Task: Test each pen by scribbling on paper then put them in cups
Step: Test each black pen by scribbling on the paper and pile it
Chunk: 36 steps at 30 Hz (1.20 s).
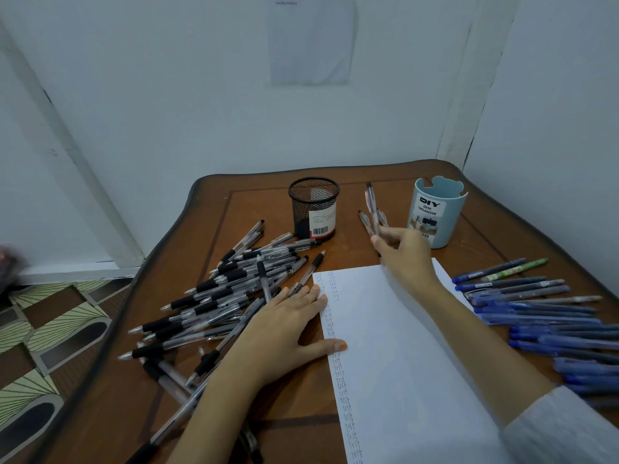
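Note:
My right hand (403, 254) grips a small bundle of clear black pens (371, 209) pointing up, between the black mesh cup (313, 207) and the light blue desk organizer cup (435, 212). My left hand (284, 326) lies flat with straight fingers on the left edge of the white paper (402, 346), which has a column of the written word "test" down its left side. A heap of black pens (227, 296) lies left of the paper, partly under my left hand and forearm. Both cups look empty.
Several blue pens and one green pen (536, 309) lie in a row at the right of the brown wooden table (351, 252). White walls stand close behind and to the right. A patterned floor shows at the left, past the table's edge.

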Available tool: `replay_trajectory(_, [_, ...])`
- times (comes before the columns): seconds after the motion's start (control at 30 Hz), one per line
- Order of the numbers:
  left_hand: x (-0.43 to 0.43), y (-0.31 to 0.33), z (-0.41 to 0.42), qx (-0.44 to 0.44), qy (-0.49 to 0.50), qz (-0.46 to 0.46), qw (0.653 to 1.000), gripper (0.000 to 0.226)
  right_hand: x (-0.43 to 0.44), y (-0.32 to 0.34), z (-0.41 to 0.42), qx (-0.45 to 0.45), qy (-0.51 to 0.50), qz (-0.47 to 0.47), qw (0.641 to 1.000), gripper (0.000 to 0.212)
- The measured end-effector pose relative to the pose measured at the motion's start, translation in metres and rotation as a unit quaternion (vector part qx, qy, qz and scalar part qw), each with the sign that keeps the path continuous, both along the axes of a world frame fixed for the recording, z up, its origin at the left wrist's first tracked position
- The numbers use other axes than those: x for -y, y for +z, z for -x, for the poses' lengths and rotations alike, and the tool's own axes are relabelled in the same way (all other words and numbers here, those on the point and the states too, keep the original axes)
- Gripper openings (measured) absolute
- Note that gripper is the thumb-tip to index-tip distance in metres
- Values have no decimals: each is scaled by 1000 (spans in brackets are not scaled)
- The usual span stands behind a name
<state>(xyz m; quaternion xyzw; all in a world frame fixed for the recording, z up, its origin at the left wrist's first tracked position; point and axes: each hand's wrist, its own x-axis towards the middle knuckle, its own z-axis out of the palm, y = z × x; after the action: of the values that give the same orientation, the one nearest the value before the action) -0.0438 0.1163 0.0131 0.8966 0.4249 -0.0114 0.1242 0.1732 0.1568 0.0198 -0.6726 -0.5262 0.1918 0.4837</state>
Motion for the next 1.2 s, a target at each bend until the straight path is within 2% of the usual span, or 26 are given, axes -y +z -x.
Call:
replay_trajectory(0.13, [0, 0, 0, -2, -1, 2, 1000, 87, -27, 0, -14, 123, -74, 46, 989, 28])
replay_trajectory(0.33, [0, 1, 0, -5, 0, 8, 1000, 85, -52, -9, -15, 191, -109, 93, 971, 31])
replay_trajectory(0.47, [-1, 0, 0, -5, -2, 4, 1000, 86, -55, -13, -15, 211, -89, 114, 967, 27])
replay_trajectory(0.57, [-1, 0, 0, -3, -4, 2, 1000, 85, -50, -11, -11, 280, -89, 76, 953, 25])
replay_trajectory(0.63, [0, 0, 0, 1, -5, -1, 1000, 85, -45, -8, -7, 305, -41, 0, 952, 22])
replay_trajectory(0.7, [0, 0, 0, 6, -6, -4, 1000, 85, -42, -5, 1, 289, 75, -56, 953, 19])
replay_trajectory(0.77, [1, 0, 0, 9, -6, -6, 1000, 85, -41, -4, 12, 278, 188, -65, 940, 21])
replay_trajectory(0.83, [1, 0, 0, 13, -7, -11, 1000, 85, -39, -4, 24, 266, 251, -52, 929, 25])
replay_trajectory(0.97, [2, -2, 1, 26, -8, -21, 999, 84, -39, -9, 35, 311, 298, -22, 902, 27])
replay_trajectory(1.2, [2, -2, 0, 18, -12, -25, 999, 83, -34, -3, 26, 465, 291, -68, 834, 19])
